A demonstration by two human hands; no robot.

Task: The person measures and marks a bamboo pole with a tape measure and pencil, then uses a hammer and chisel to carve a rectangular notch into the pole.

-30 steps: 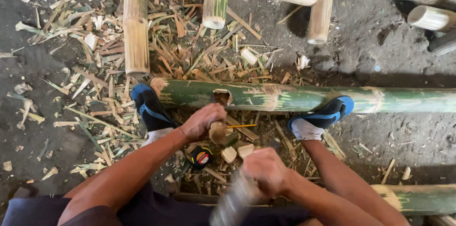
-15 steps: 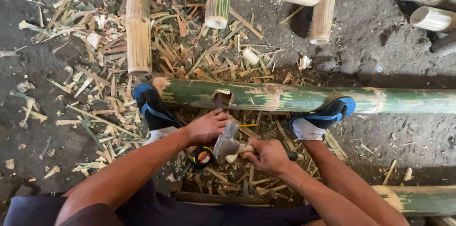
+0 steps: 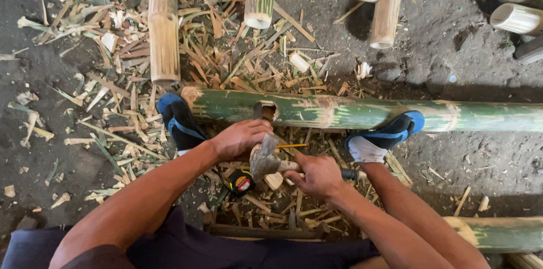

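Chopping a notch point(image 3: 266, 109) in the green bamboo pole point(image 3: 350, 112), which lies across the dirt floor point(image 3: 452, 71), pinned under both feet: blue sandal point(image 3: 180, 120) near the cut end, other blue sandal point(image 3: 390, 133) farther along. Right hand point(image 3: 318, 174) clenched around hatchet handle, hatchet head point(image 3: 264, 159) just below the notch, edge pointing up toward it. Left hand point(image 3: 242, 138) resting against the pole right beside the notch, fingers curled; probably gripping a chisel or a peg, hidden by the knuckles, cannot tell. To do it well: short controlled strokes, landing on the notch wall rather than the pole's skin beside it. Keep left fingers clear of the blade path, too near now for a full swing. Keep weight on both feet so the pole does not roll. Green bamboo likely to split along the grain, so light cuts across the fibres first, then prying out the waste. Tape measure point(image 3: 241, 183), yellow and black, on the floor between the forearms, within reach for checking the slot. Chips and shavings point(image 3: 113, 94) thick underfoot, slip risk. Other cut bamboo lengths point(image 3: 163, 26) beyond the pole, well apart.
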